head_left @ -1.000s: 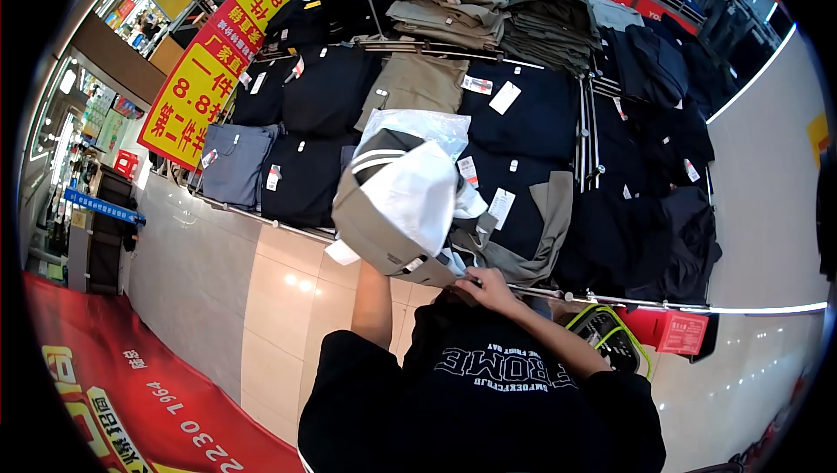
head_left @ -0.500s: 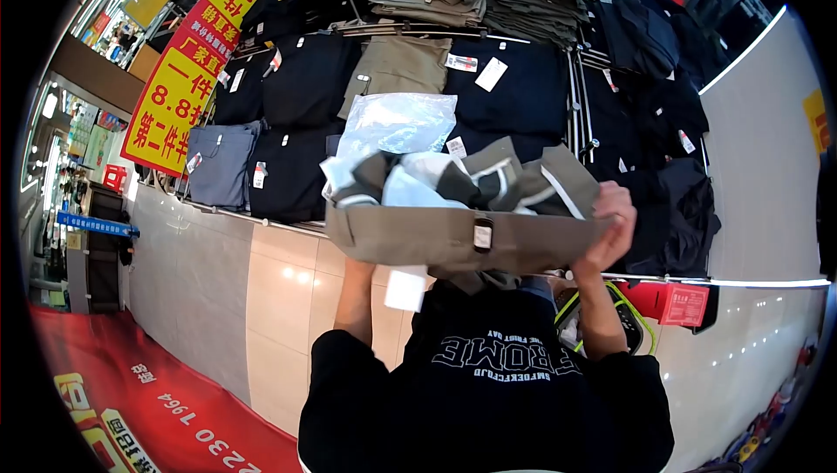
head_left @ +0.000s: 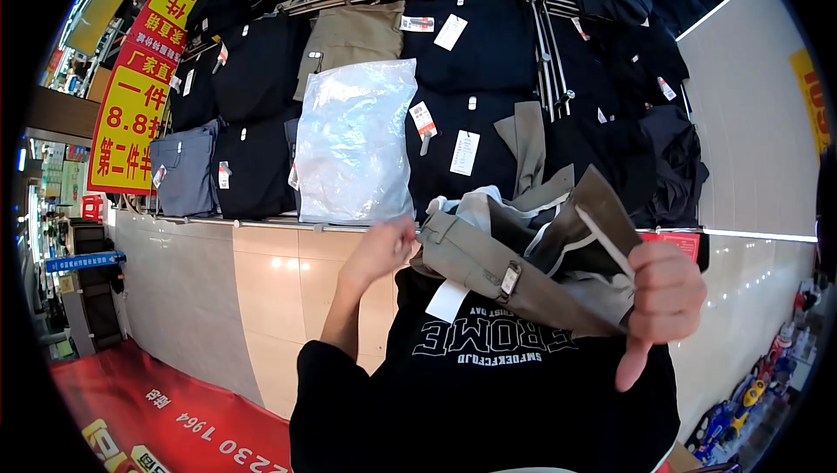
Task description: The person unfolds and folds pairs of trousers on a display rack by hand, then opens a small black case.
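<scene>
Olive-grey trousers (head_left: 471, 257) hang in front of my chest, their waistband bunched and tilted down to the right. My right hand (head_left: 664, 294) is closed on the right end of the waistband, thumb pointing down. At the other end, my left hand (head_left: 382, 252) has its fingers closed at the waistband's edge; the exact grip is partly hidden. A small dark-framed label (head_left: 510, 278) sits on the waistband, and a blank white tag (head_left: 445, 300) dangles below it. Pale lining shows inside. Just beyond, a clear plastic bag (head_left: 356, 146) lies on the folded clothes.
A sloped metal rack holds folded black trousers (head_left: 475, 54), grey trousers (head_left: 185, 168) and a khaki pair (head_left: 353, 37), many with tags. A red and yellow sign (head_left: 131, 120) stands at the left. A red banner (head_left: 166, 408) covers the floor at lower left.
The trousers have come nearer my body and swung from level to tilted, their left end moving right. My right hand has moved right and down. More of the plastic bag shows.
</scene>
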Available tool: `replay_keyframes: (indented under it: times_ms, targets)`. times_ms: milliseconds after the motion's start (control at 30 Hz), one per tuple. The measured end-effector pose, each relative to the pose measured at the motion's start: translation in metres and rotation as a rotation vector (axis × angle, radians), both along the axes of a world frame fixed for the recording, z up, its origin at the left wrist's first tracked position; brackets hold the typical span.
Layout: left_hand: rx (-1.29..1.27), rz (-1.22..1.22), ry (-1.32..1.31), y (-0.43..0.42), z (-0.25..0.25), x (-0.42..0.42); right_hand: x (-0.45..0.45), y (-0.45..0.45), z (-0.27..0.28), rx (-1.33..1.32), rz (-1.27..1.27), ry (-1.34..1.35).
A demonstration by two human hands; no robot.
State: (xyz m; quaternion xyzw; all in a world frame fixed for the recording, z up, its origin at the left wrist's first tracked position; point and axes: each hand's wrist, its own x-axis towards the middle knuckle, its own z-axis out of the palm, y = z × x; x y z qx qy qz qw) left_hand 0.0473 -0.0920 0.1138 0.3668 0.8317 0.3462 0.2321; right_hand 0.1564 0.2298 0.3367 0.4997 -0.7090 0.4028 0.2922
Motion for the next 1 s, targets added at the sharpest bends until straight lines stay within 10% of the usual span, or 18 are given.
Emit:
replay_keyframes:
  times_ms: [133,467,633,833,1000]
  targets:
    - [0.27,0.529,-0.331,0.031,-0.033,-0.018,0.01,-0.018,-0.003,-0.03,0.01,-0.04]
    - [-0.095,0.291,-0.986,0.046,-0.089,-0.017,0.022,-0.029,-0.007,-0.087,0.053,-0.012]
    - [0.099,0.302,-0.533,0.029,-0.103,-0.017,0.027,-0.021,-0.006,-0.056,-0.001,-0.029]
    - [0.398,0.59,0.436,0.024,0.029,-0.049,0.021,-0.004,-0.006,0.075,-0.139,-0.003]
    - [0.238,-0.035,0.343,0.025,0.04,-0.04,0.012,0.001,-0.027,0.125,-0.208,0.023]
